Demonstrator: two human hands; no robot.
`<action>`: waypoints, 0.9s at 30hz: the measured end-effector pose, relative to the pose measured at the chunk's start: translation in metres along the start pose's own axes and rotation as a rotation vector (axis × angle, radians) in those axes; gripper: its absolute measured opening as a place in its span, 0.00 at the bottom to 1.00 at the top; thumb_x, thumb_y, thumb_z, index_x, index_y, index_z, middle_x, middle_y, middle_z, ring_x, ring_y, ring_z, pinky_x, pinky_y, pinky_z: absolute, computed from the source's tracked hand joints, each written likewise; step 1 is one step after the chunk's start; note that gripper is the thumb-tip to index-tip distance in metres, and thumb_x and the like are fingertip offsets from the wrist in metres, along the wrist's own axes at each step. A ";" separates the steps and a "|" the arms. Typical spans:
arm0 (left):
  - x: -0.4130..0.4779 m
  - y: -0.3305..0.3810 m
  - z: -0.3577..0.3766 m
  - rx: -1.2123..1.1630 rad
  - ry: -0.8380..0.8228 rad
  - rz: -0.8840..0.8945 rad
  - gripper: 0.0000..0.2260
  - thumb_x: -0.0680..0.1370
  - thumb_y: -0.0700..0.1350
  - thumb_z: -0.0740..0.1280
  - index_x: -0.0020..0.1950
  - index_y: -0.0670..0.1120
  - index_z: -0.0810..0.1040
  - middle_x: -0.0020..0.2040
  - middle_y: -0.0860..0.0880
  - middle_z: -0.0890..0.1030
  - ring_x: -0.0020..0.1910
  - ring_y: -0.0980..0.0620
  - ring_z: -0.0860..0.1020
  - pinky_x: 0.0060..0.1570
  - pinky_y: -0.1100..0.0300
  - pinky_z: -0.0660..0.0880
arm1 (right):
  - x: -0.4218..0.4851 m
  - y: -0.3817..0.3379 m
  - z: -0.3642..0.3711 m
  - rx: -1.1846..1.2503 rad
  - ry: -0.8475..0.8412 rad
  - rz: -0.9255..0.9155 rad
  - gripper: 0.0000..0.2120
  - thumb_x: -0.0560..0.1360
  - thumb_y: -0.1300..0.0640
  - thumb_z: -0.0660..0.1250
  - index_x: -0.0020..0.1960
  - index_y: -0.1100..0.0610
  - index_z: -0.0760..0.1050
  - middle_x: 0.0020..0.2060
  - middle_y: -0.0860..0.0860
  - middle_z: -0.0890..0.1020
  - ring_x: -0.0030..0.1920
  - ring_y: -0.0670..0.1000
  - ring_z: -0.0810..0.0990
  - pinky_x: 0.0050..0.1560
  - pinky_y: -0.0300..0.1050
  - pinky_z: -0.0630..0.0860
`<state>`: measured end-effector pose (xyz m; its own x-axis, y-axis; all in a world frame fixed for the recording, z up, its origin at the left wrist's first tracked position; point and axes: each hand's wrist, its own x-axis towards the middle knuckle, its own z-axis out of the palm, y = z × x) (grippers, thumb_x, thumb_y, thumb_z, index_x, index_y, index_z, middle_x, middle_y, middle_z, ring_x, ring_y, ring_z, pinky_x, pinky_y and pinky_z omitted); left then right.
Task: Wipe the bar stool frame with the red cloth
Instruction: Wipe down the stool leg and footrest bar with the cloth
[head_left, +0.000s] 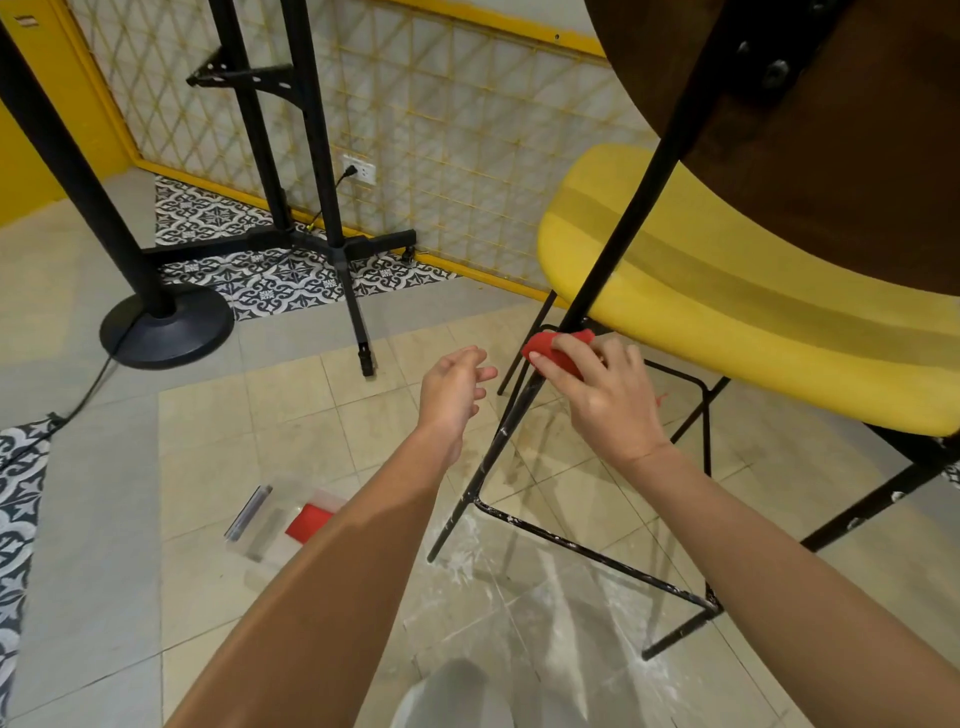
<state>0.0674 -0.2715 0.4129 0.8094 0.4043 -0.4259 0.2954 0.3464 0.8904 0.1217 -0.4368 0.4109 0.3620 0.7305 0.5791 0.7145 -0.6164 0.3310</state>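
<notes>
I am pressing the red cloth (558, 349) against the front leg (519, 400) of the bar stool frame, roughly at mid height, just under the front edge of the yellow seat (753, 317). My right hand (602, 395) is clamping the cloth around the black tube, fingers folded over the bunched fabric. My left hand (452, 395) is hovering just beside the leg, fingers loosely spread and holding nothing; the two hands are near each other but not touching.

Below my grip, the leg is showing white specks and streaks all the way to the floor, and the footrest bar (597, 553) and the lower rails are looking just as spattered. The stretch of leg above the cloth is looking cleaner and darker, though I am not sure of that, since it is running close past the lens and partly in shadow. So I am judging the job as begun but mostly ahead of me: the lower leg, the footrest and the back legs (872, 506) all need wiping.

White dust is lying on the floor tiles (545, 613) under the frame. Further out to my left, a clear plastic packet (280, 519) with something red inside is lying on the floor.
</notes>
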 end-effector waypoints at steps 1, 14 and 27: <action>0.000 -0.001 0.002 0.009 -0.009 -0.002 0.13 0.78 0.50 0.61 0.62 0.48 0.74 0.52 0.49 0.82 0.45 0.53 0.73 0.48 0.58 0.70 | -0.002 -0.003 0.002 -0.008 -0.039 -0.032 0.21 0.70 0.67 0.61 0.60 0.56 0.77 0.57 0.55 0.76 0.45 0.58 0.71 0.39 0.51 0.72; 0.007 -0.006 0.004 0.080 -0.016 0.007 0.13 0.79 0.50 0.60 0.61 0.49 0.75 0.52 0.50 0.82 0.47 0.52 0.73 0.48 0.58 0.70 | -0.002 -0.005 0.006 -0.043 -0.010 -0.042 0.21 0.73 0.66 0.55 0.61 0.56 0.77 0.55 0.55 0.79 0.45 0.58 0.71 0.39 0.50 0.69; 0.013 -0.007 -0.002 0.107 -0.033 -0.007 0.10 0.79 0.50 0.60 0.58 0.50 0.74 0.52 0.49 0.82 0.46 0.52 0.73 0.48 0.58 0.70 | -0.007 -0.013 0.003 0.004 -0.143 -0.014 0.22 0.72 0.64 0.53 0.60 0.54 0.78 0.57 0.54 0.79 0.44 0.59 0.77 0.39 0.50 0.73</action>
<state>0.0752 -0.2673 0.4010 0.8231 0.3734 -0.4279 0.3520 0.2558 0.9004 0.1121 -0.4327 0.4002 0.4330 0.7738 0.4623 0.7224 -0.6046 0.3354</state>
